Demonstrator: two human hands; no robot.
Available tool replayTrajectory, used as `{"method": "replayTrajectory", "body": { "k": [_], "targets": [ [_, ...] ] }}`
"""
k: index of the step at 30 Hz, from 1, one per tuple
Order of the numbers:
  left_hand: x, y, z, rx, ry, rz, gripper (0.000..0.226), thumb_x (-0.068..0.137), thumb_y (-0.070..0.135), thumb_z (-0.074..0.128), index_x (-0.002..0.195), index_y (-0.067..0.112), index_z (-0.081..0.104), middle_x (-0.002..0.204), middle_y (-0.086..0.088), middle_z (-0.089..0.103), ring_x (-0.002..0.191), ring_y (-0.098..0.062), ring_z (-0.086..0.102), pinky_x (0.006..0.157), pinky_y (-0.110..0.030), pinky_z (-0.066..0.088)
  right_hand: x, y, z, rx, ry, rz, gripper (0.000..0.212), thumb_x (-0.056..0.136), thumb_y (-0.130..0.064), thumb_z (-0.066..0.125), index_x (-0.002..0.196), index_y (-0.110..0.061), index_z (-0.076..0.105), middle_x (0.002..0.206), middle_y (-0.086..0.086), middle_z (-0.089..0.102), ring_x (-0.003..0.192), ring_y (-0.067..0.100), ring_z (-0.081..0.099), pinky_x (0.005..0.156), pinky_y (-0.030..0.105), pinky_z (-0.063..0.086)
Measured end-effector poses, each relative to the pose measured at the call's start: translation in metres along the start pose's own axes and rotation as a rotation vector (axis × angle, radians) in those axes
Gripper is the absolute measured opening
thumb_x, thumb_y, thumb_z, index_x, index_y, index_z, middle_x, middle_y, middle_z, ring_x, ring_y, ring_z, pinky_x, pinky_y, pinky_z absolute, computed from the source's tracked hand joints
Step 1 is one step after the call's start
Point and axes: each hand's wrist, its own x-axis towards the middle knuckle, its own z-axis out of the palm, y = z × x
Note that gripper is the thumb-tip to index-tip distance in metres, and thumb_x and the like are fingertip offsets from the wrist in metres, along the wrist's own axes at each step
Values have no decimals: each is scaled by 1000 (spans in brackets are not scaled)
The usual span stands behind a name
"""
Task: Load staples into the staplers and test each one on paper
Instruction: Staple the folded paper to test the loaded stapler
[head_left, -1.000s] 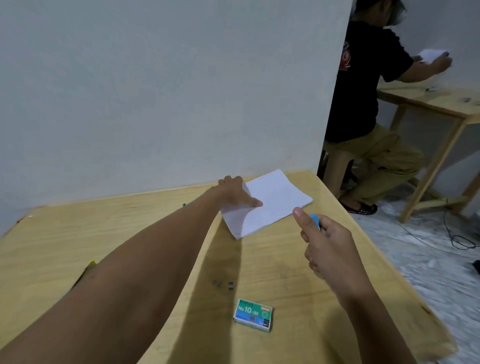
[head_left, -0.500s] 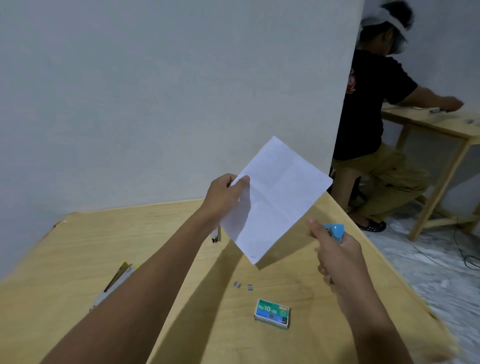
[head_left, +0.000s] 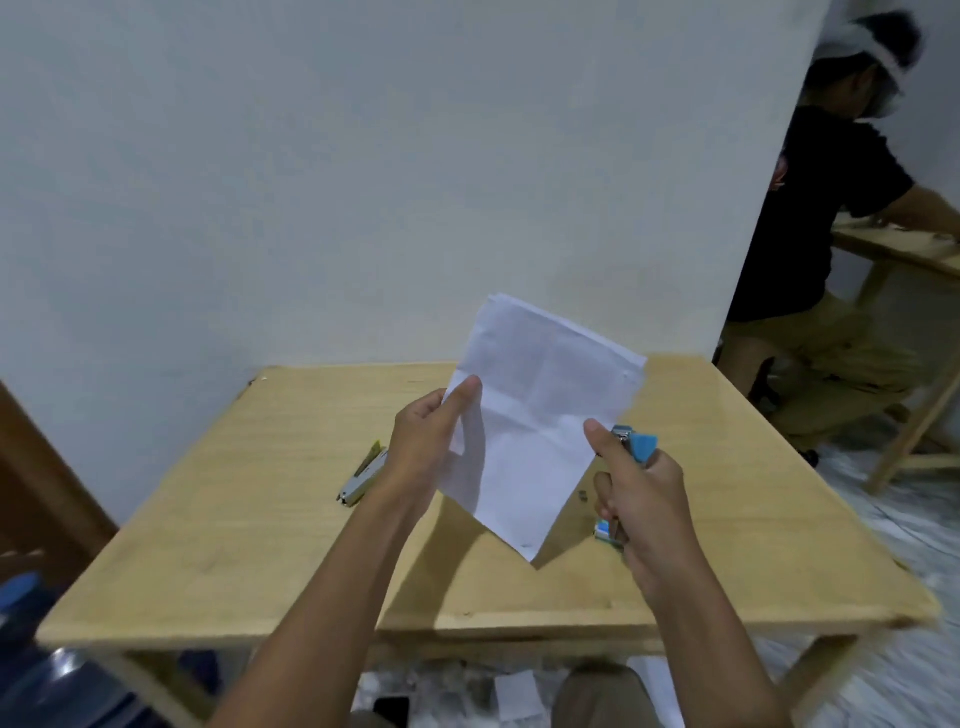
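The left hand (head_left: 431, 441) pinches the paper (head_left: 540, 415) by its left edge, thumb on the near face and the other fingers hidden behind the sheet. The paper is held up in the air between the two hands, tilted so that one corner points down toward the counter (head_left: 260, 545); fold creases cross it, and its top edge looks like more than one layer. The right hand (head_left: 639, 499) is curled round the blue stapler (head_left: 640, 448), whose front end sticks out above the knuckles, right at the paper's right edge. The thumb of that hand stands up against the same edge (whether the stapler's mouth is already over the paper cannot be told). Just below the right hand, half hidden by its fingers, the staple box (head_left: 605, 532) lies on the counter, and the loose staples (head_left: 583, 496) lie just beside the hand's thumb side. Well to the left of the left hand a grey stapler (head_left: 361, 475) lies on the counter, yellowish at its far end. Beyond the right hand, past the wall (head_left: 363, 182), another person (head_left: 810, 234) in a black shirt sits at a separate wooden table.
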Motion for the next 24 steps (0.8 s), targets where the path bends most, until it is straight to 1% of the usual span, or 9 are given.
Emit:
{"method": "replayTrajectory", "body": {
  "k": [2,6,9,12,14,17,19,21,24],
  "targets": [
    [-7,1,-10,-6,-5,-1,42,81,46,75,97,7,75,104,-13,75,99,-32,71,83,-37,53,-8,0,5,-18,-42,-31,40,88,-34,70,68,-20,38,47,-6,29,42,12,27,48,30,24],
    [-15,6,-22,109,-64,15,35,85,44,71,96,11,77,96,-3,78,93,-25,74,79,-33,56,-15,-4,9,-78,-100,-86,42,88,-30,71,64,-20,38,46,-7,30,42,11,27,44,27,25],
    [-17,8,-27,65,-105,-8,34,88,40,70,100,10,77,101,-5,78,94,-25,74,86,-36,56,-19,-5,11,-103,-148,-112,38,89,-27,70,62,-20,44,46,-7,32,41,10,28,41,23,27],
    [-16,7,-30,-28,-111,-49,42,89,37,69,108,-1,72,109,-12,75,100,-31,72,94,-43,53,-19,-1,11,-64,-198,-103,37,89,-24,70,62,-19,45,46,-5,29,42,13,26,44,24,26],
    [-15,6,-31,-77,-115,-57,56,81,44,75,106,-5,66,110,-12,70,99,-33,67,93,-42,49,-18,1,8,-21,-206,-74,34,89,-23,70,66,-16,45,45,-4,28,41,12,25,45,25,26],
    [-11,1,-32,-75,-126,-67,64,62,61,82,103,16,64,102,-5,54,91,-26,52,85,-40,38,-17,1,6,-7,-216,-53,25,88,-25,70,79,-10,51,48,1,32,38,10,27,43,23,28],
    [-15,0,-28,-15,-69,-62,57,63,67,78,94,23,59,98,0,51,89,-22,48,80,-36,34,-18,2,7,-55,-206,-86,24,89,-26,69,82,-9,53,54,5,33,40,11,28,41,22,29],
    [-22,0,-21,105,94,-36,50,76,64,69,86,18,53,102,1,51,95,-18,49,77,-29,36,-20,2,10,-103,-155,-128,30,90,-26,69,72,-11,50,50,-1,36,41,10,29,41,21,28],
    [-36,1,-13,340,308,-92,54,82,67,59,115,26,45,124,4,34,115,-18,37,83,-33,30,-23,2,15,-115,-63,-182,41,90,-28,69,62,-20,40,46,-10,34,43,10,30,45,24,28]
  ]
}}
